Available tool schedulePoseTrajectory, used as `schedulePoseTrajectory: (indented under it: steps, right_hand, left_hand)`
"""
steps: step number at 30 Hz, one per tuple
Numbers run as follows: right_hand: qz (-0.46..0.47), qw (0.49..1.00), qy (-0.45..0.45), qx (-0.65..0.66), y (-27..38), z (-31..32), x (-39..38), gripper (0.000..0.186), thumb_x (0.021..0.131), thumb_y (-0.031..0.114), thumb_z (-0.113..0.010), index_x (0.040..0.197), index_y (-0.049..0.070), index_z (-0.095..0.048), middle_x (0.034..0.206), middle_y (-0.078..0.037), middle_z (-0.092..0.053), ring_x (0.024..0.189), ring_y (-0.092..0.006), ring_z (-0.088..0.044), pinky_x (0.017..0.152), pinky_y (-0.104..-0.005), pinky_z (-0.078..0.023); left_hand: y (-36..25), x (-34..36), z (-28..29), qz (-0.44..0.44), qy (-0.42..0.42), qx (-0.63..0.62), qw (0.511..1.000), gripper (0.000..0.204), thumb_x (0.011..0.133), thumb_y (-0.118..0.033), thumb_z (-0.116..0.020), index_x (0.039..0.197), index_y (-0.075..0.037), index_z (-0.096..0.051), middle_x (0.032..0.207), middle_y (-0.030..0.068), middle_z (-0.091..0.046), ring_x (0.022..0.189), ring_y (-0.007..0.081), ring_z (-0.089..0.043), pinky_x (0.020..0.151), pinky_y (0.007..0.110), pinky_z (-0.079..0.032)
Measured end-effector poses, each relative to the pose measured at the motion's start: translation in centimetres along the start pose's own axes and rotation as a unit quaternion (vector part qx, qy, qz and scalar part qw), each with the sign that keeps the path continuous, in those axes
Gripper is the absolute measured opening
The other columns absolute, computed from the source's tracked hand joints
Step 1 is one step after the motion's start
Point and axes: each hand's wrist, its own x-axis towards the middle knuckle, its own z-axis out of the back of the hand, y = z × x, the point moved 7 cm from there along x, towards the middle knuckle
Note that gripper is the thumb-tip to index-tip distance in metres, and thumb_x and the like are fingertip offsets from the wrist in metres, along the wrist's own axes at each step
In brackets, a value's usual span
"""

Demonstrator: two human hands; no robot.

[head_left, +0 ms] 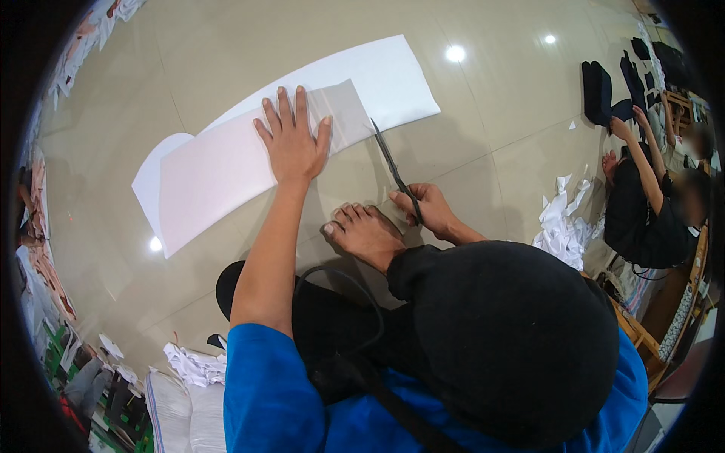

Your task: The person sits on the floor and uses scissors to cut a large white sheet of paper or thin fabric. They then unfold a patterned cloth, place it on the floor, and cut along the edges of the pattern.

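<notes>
- The sheet [215, 170], translucent and pale, is laid over a white piece [393, 75] on the tiled floor [491, 98].
- The left hand [293, 147] is placed flat on the sheet, its fingers [285, 106] spread and open.
- The scissors [390, 162] are gripped by the fingers of the right hand [432, 209]; the tip is pointed at the sheet's right end, but whether contact is made cannot be told.
- A bare foot [366, 234] is seen between the forearms.
- White scraps [563, 223] are heaped to the right.
</notes>
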Motion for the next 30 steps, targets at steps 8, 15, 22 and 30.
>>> schedulePoseTrajectory:
  steps: [8, 15, 22, 30]
  right_hand:
    - [0.005, 1.000, -0.013, 0.009, -1.5, 0.0, 0.4, 0.043, 0.100, 0.040, -0.081, 0.083, 0.001, -0.073, 0.068, -0.002, -0.062, 0.057, -0.0104, -0.057, 0.053, -0.0306, -0.048]
    - [-0.008, 1.000, -0.018, -0.014, 0.7, -0.1, -0.5, 0.043, 0.099, 0.038, -0.082, 0.084, -0.001, -0.073, 0.069, -0.004, -0.063, 0.057, -0.0117, -0.058, 0.052, -0.0317, -0.046]
    - [-0.007, 0.999, -0.022, -0.027, 0.3, 0.2, -0.2, 0.042, 0.098, 0.037, -0.082, 0.083, -0.001, -0.072, 0.068, -0.004, -0.064, 0.058, -0.0124, -0.058, 0.053, -0.0320, -0.046]
    - [-0.007, 1.000, -0.020, -0.020, 0.0, 0.1, -0.1, 0.039, 0.098, 0.035, -0.081, 0.081, 0.000, -0.071, 0.066, -0.004, -0.063, 0.057, -0.0123, -0.057, 0.053, -0.0319, -0.045]
  left_hand:
    - [-0.2, -0.3, 0.1, -0.011, -0.018, -0.002, 1.000, 0.083, 0.111, -0.063, -0.043, 0.177, -0.017, -0.026, 0.183, 0.0198, -0.021, 0.168, 0.0497, -0.012, 0.132, 0.072, -0.009]
    - [0.1, -0.1, 0.1, -0.005, -0.012, -0.005, 1.000, 0.084, 0.110, -0.065, -0.042, 0.178, -0.018, -0.024, 0.184, 0.0185, -0.019, 0.169, 0.0478, -0.009, 0.133, 0.071, -0.005]
    - [-0.1, 0.0, 0.1, -0.008, -0.019, -0.006, 1.000, 0.083, 0.111, -0.065, -0.042, 0.178, -0.019, -0.025, 0.183, 0.0187, -0.020, 0.169, 0.0483, -0.010, 0.133, 0.072, -0.007]
    - [0.1, 0.0, -0.1, -0.001, -0.009, 0.004, 1.000, 0.084, 0.111, -0.067, -0.040, 0.178, -0.020, -0.024, 0.184, 0.0173, -0.018, 0.170, 0.0467, -0.007, 0.134, 0.071, -0.005]
